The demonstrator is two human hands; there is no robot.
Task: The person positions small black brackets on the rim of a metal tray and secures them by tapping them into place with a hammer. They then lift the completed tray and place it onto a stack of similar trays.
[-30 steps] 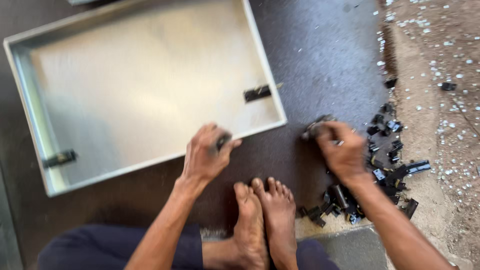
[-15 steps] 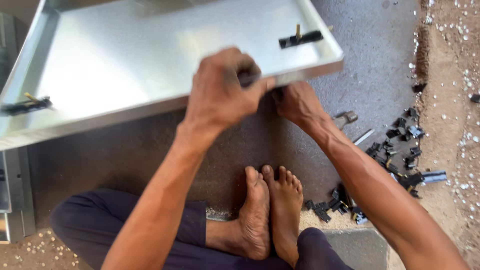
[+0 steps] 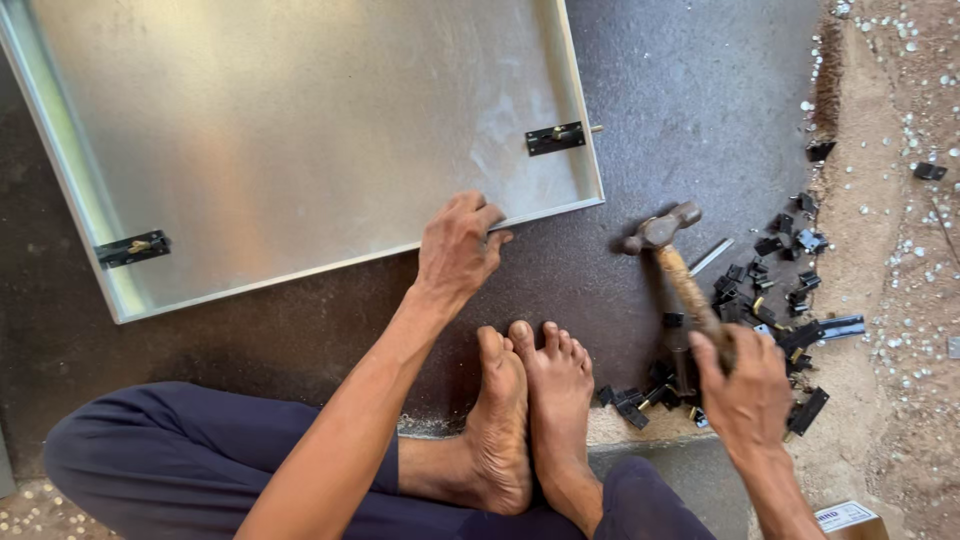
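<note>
Already two black latches, one (image 3: 556, 137) by the right wall and one (image 3: 132, 247) by the left, sat fixed inside the shallow galvanised tray (image 3: 300, 130). I noted my left hand (image 3: 457, 247) curled over its near rim, pinning it. My right hand (image 3: 745, 385) clenched the wooden handle of a hammer (image 3: 678, 270), head raised. Loose black fittings (image 3: 770, 290) lay heaped on dark matting, seemingly more to mount

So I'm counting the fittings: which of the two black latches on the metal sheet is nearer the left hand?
The black latch by the sheet's right edge, just above the left hand; the other black latch sits far across at the left edge.
</note>
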